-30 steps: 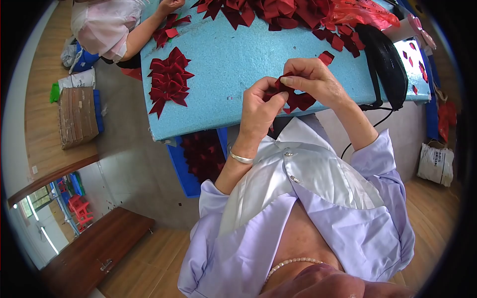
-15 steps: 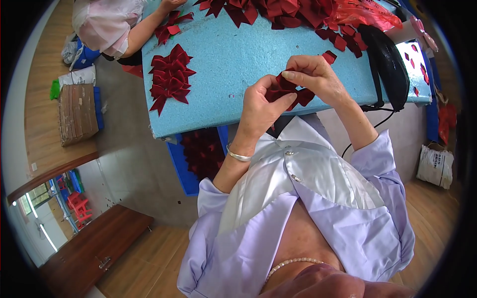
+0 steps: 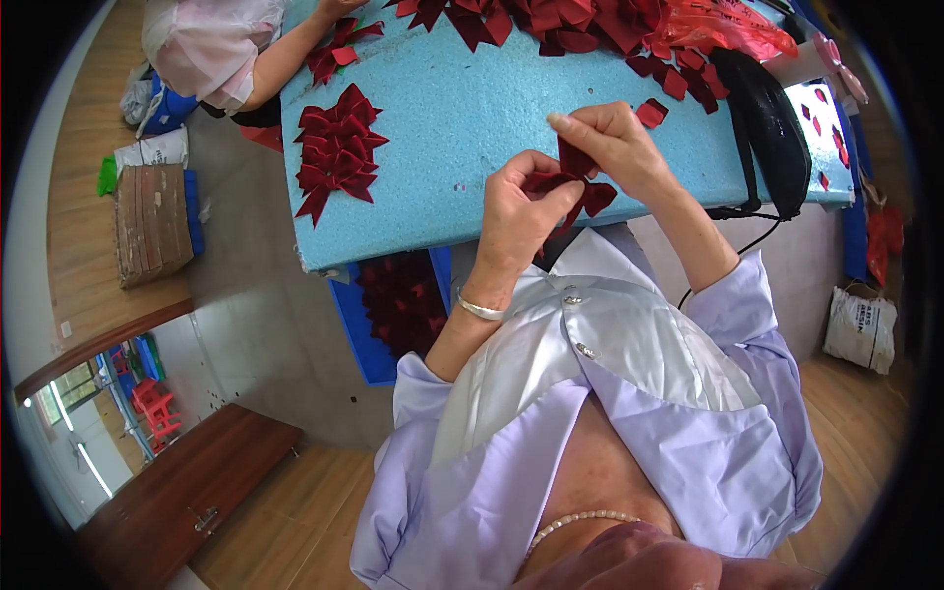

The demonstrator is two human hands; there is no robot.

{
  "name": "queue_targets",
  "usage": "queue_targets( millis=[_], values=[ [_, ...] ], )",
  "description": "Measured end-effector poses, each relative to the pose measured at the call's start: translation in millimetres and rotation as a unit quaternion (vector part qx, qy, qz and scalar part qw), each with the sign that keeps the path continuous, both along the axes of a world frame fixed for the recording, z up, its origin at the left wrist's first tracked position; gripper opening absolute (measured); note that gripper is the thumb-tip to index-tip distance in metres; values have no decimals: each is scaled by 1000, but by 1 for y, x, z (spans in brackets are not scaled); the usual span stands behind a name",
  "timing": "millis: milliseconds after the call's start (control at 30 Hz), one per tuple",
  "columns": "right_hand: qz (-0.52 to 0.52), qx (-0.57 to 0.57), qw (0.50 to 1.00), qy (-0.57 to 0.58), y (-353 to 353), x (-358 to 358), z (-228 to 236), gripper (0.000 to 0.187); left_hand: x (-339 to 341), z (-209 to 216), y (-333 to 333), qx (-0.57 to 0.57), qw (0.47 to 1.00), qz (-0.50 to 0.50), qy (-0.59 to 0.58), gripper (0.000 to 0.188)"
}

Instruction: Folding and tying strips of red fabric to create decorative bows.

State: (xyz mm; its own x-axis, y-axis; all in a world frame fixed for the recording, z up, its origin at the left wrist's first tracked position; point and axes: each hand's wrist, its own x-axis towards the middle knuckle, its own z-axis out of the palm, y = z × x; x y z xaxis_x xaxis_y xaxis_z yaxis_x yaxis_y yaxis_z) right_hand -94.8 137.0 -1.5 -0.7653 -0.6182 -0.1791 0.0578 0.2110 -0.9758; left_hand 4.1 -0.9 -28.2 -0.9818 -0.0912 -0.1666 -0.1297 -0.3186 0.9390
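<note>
A dark red fabric bow (image 3: pixel 597 200) is held over the near edge of the pale blue table. My left hand (image 3: pixel 521 211), with a silver bangle at its wrist, is closed on the bow's left side, thumb pressed on top. My right hand (image 3: pixel 624 152) grips an upright red flap of the bow from the far right. Its thumb and forefinger reach past that flap, and its other fingertips are partly hidden. On the table to the left lies a cluster of finished-looking red bows (image 3: pixel 339 152). A single red fabric piece (image 3: pixel 651 113) rests just beyond my right hand.
Red fabric pieces (image 3: pixel 590 25) are heaped at the far side beside a red plastic bag (image 3: pixel 723 34). A black bag (image 3: pixel 772 138) lies on the right. Below the table stands a blue crate (image 3: pixel 369 344) with red pieces inside. Another person's arm (image 3: pixel 295 59) reaches in at far left.
My right hand has shifted slightly up and away, and a red flap now stands upright between my hands. My left hand has stayed nearly in place, gripping the bow.
</note>
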Motion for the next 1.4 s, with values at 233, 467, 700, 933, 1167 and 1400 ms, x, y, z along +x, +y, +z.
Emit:
queue_targets(
  millis=[233,467,700,933,1167,1400],
  values=[
    [15,-82,996,-20,29,-4,-18,34,0,-4,-8,205,978,45,-16,21],
    [-8,-137,986,-96,30,19,-20,21,1,6,-9,252,965,39,-64,27],
    [-33,-174,979,-100,31,30,-19,17,5,-1,-7,226,974,26,-9,26],
    [-96,-224,968,-65,33,41,-16,15,6,6,-1,242,969,37,-17,23],
    [-125,-134,981,61,21,43,-10,9,8,5,7,166,986,26,-4,23],
    [-150,-315,923,-163,15,42,-14,12,8,18,12,217,976,34,-11,19]
  ],
)
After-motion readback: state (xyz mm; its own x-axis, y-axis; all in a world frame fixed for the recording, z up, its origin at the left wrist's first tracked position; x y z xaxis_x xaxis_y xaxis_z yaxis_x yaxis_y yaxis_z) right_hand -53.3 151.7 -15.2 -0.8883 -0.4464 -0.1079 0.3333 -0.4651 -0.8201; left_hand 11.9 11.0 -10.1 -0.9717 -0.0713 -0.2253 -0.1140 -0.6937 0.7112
